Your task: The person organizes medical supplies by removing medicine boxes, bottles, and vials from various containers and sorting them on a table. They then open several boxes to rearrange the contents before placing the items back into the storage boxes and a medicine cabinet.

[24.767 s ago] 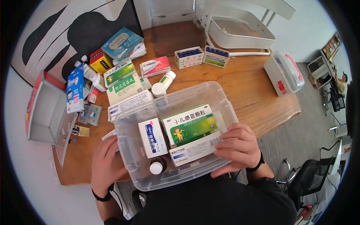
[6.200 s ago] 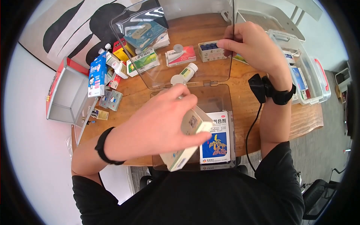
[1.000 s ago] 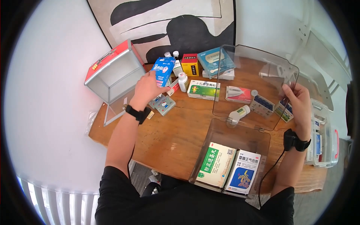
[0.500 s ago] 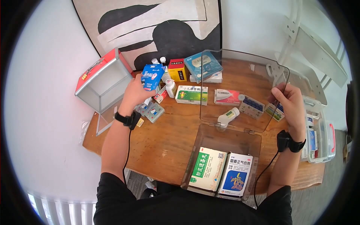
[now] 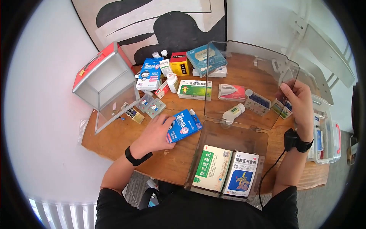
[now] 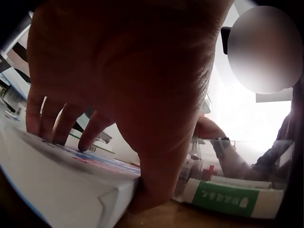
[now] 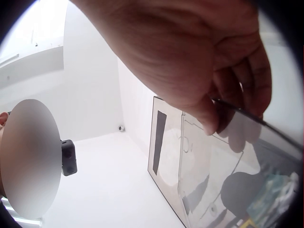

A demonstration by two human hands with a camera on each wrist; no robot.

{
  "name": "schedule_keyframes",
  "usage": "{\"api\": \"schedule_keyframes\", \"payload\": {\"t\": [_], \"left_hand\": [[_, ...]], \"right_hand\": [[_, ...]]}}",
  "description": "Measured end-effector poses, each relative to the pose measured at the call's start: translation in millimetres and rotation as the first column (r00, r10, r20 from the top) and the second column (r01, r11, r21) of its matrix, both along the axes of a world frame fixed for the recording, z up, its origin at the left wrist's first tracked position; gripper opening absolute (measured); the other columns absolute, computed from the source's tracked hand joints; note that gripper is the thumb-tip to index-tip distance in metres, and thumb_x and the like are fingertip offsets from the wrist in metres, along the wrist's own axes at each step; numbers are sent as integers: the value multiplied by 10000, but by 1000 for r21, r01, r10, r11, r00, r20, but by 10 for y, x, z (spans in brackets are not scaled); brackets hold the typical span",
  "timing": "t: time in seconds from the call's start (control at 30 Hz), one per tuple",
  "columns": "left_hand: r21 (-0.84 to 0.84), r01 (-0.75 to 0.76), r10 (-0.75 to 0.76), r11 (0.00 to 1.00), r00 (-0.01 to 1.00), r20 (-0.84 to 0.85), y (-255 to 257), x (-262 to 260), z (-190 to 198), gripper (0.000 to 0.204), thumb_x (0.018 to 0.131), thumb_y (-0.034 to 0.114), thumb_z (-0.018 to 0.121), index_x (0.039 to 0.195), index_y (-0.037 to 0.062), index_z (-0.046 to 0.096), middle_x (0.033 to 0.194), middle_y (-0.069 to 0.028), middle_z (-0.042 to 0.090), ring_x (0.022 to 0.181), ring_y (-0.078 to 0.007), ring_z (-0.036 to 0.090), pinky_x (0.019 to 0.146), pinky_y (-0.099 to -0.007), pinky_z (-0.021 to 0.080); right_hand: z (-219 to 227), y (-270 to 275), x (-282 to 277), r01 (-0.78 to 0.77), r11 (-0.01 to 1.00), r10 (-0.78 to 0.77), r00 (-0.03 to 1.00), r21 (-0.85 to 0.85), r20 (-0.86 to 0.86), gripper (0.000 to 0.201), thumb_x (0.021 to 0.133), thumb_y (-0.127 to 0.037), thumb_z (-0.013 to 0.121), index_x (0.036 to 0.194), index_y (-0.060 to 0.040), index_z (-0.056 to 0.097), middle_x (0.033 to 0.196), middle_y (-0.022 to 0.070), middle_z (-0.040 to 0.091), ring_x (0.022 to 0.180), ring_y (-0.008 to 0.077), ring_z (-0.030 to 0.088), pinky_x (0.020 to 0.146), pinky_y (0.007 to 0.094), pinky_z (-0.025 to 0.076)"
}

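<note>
My left hand [image 5: 154, 133] grips a blue box of cooling patches [image 5: 185, 128] over the table, left of the plastic box. Thumb and fingers lie on opposite sides of it in the left wrist view. My right hand [image 5: 299, 101] pinches the upper right edge of the raised clear lid [image 5: 248, 82]; the right wrist view shows the thumb on one face and fingers behind. Below the lid, the smoky plastic box [image 5: 200, 133] holds a cream-and-green medicine box [image 5: 211, 168] and a white-and-blue medicine box [image 5: 242, 173], side by side.
Another blue box [image 5: 149, 74] leans among bottles and cartons at the back left, beside an open red-and-silver case [image 5: 103, 72]. Behind the lid are a pink-and-white carton [image 5: 231, 92], a white bottle [image 5: 233, 113] and vial cartons [image 5: 257, 103]. A clear bin [image 5: 324, 149] stands right.
My left hand has brought one blue box from the back left group forward and right toward the plastic box. The right hand still holds the lid up.
</note>
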State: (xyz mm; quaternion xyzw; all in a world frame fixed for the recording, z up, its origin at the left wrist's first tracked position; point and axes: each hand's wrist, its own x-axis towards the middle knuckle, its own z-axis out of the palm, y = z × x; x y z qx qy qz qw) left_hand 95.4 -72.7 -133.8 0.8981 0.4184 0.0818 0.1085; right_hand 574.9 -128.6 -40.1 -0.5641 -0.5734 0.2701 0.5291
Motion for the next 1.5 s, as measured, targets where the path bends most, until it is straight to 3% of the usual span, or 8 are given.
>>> {"api": "schedule_keyframes", "payload": {"t": [0.23,0.43,0.63,0.8,1.3,1.37,1.43,1.5], "left_hand": [[149,123,-134,981,989,62,223,101,248,786,770,334,925,1408,19,591,1382,-205,596,1327,-415,569,1138,-501,467],[469,292,-237,834,956,-174,1263,669,192,549,770,62,819,1281,-22,635,1310,-210,669,1276,-394,632,1069,-486,503],[128,205,-124,970,878,-462,1628,1048,225,713,784,132,912,1398,-12,577,1331,-208,667,1307,-391,625,1095,-471,517],[104,207,-184,973,963,-195,1816,898,25,734,781,103,885,1431,-8,564,1332,-229,650,1256,-407,645,1055,-465,547],[497,-295,153,816,939,307,-448,744,1312,767,695,78,921,1373,6,568,1265,-179,650,1160,-403,663,991,-476,546],[383,-184,90,905,964,249,-634,856,1367,809,672,77,928,1397,31,572,1329,-149,656,1189,-321,674,1020,-450,548],[492,-12,-105,871,972,211,-613,968,1207,859,607,113,969,1365,19,576,1332,-153,640,1199,-329,665,973,-450,559],[402,302,-330,864,944,-1,-681,1257,1117,868,566,163,976,1322,-8,585,1308,-164,623,1220,-334,636,917,-431,570]], "right_hand": [[-65,67,61,-15,1000,15,1000,4,-11,219,1075,-183,706,997,20,731,842,43,749,770,105,691,707,268,526],[-22,54,41,20,1000,-20,994,1,103,247,1066,-226,727,1011,14,747,841,48,761,765,102,692,695,269,516],[-11,32,35,-21,999,17,997,46,75,264,1064,-246,734,1031,16,756,853,59,779,773,108,702,712,272,528],[-11,49,11,-1,999,-2,997,39,76,276,1062,-250,745,1046,25,756,854,58,779,799,117,722,748,273,551],[-4,52,0,-11,998,4,994,60,113,267,1062,-243,735,1044,19,783,870,56,785,793,121,704,743,285,565],[1,34,-16,-16,998,9,994,60,106,269,1061,-242,736,1037,21,782,870,58,786,796,119,705,740,283,566],[18,22,-19,-13,997,6,995,70,99,270,1060,-241,738,1030,24,782,870,60,787,798,116,706,737,282,567],[6,21,-28,-22,997,17,998,80,63,269,1059,-235,740,1018,28,778,863,62,786,791,117,710,731,281,570]]}}
